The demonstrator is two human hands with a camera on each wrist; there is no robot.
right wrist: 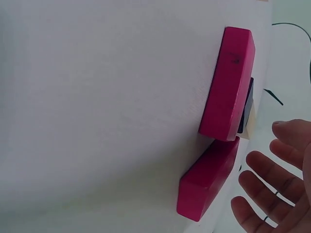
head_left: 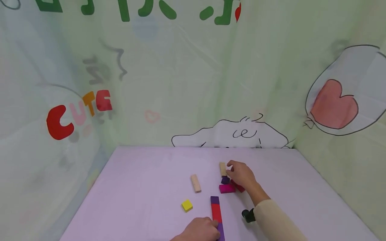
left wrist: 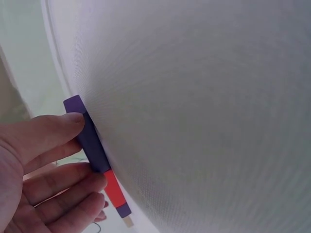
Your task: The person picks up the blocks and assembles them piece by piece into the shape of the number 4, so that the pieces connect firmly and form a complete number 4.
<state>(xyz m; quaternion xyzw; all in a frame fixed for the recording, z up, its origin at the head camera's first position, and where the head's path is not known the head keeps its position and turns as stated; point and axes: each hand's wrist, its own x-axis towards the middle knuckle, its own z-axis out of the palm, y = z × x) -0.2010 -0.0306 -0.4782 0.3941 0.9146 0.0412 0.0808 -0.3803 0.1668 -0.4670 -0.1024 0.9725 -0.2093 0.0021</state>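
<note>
Near the front of the table, my left hand [head_left: 200, 230] pinches a purple block [left wrist: 95, 148] between thumb and fingers. This block lies in a straight row with a red block [head_left: 216, 213] and a small purple block [head_left: 214, 200] at the far end. Farther back, my right hand [head_left: 242, 174] hovers with loosely bent fingers and nothing held. Beside its fingertips lie a plain wooden block [head_left: 222, 169] and a dark purple cube [head_left: 225, 180]. Two magenta blocks lie below that hand, one [right wrist: 227, 85] beyond the other [right wrist: 206, 182] in the right wrist view.
A second plain wooden block [head_left: 195, 183] lies left of the cluster, with a yellow cube [head_left: 187, 205] nearer the front. Beside the right sleeve is a dark green piece [head_left: 249, 216], partly covered. A printed curtain [head_left: 193, 83] stands behind the pale table [head_left: 144, 187].
</note>
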